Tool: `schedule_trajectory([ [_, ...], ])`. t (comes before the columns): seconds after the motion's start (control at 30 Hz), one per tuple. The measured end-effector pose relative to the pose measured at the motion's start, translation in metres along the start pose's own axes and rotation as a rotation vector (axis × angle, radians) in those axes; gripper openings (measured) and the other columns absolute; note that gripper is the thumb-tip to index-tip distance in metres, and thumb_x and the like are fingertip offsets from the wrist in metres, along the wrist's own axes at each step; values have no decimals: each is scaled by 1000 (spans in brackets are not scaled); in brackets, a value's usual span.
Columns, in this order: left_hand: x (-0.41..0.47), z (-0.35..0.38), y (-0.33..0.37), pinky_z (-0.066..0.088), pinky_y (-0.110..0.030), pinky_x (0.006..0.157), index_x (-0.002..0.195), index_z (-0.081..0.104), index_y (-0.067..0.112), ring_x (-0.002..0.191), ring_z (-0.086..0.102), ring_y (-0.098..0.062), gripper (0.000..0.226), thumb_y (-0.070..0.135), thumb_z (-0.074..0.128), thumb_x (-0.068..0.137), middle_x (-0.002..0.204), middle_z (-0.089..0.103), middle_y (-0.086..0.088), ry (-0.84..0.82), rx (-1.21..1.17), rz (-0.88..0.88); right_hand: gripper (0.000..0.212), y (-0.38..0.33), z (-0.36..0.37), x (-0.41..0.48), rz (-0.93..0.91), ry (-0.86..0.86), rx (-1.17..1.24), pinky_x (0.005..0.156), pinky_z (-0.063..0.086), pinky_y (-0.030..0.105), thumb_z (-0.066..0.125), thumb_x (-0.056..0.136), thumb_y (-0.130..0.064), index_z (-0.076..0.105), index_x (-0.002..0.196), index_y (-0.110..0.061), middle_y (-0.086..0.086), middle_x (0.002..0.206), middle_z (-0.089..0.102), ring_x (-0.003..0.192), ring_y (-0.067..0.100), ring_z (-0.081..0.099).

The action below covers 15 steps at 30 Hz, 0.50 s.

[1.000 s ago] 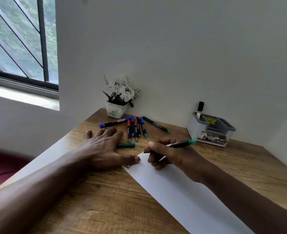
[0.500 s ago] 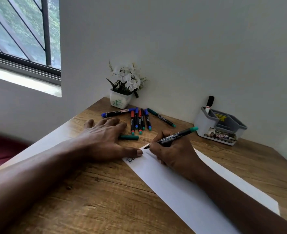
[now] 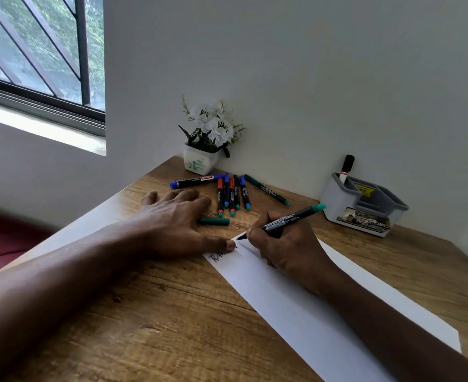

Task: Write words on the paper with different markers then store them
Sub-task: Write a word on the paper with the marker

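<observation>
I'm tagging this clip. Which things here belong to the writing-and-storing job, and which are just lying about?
Job: paper; green marker gripped by the right hand; green cap; loose markers; grey organizer; left hand, thumb on the paper.
Lying about: flower pot; window.

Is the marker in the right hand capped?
No, the marker shows a bare tip; a green cap lies on the table.

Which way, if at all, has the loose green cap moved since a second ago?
No. Against the row of markers, the green cap keeps its spot just off their near ends; only the camera shifted.
</observation>
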<state>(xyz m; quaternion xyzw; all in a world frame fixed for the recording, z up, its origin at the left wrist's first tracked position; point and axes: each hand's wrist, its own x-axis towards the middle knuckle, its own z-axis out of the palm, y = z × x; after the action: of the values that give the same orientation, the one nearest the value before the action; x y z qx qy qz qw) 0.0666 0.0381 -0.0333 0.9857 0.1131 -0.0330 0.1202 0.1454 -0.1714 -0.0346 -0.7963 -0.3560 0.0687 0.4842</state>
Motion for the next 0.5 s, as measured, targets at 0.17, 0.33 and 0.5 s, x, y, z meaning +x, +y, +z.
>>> schedule_trajectory([
  [0.17, -1, -1, 2, 3, -57, 125, 160, 15, 39, 156, 8, -19, 110, 96, 39, 69, 171, 6, 8, 3, 2, -5, 13, 0, -1, 1, 35, 7, 18, 47, 44, 22, 70, 90, -10, 66, 81, 0, -2, 54, 58, 45, 8, 51],
  [0.33, -2, -2, 2, 2, -57, 125, 160, 14, 40, 156, 8, -20, 116, 100, 37, 64, 171, 5, 7, -13, -3, -8, 13, -3, 0, 0, 57, 10, 33, 43, 43, 19, 69, 90, -9, 65, 78, -3, 2, 52, 59, 42, 11, 52],
  [0.5, -1, -1, 1, 3, -56, 124, 160, 15, 41, 156, 9, -20, 121, 98, 30, 54, 171, 6, 8, -12, -17, -14, 13, -2, 0, 1, 55, 43, 22, 42, 43, 19, 70, 89, -9, 66, 81, 1, 0, 52, 59, 41, 10, 52],
])
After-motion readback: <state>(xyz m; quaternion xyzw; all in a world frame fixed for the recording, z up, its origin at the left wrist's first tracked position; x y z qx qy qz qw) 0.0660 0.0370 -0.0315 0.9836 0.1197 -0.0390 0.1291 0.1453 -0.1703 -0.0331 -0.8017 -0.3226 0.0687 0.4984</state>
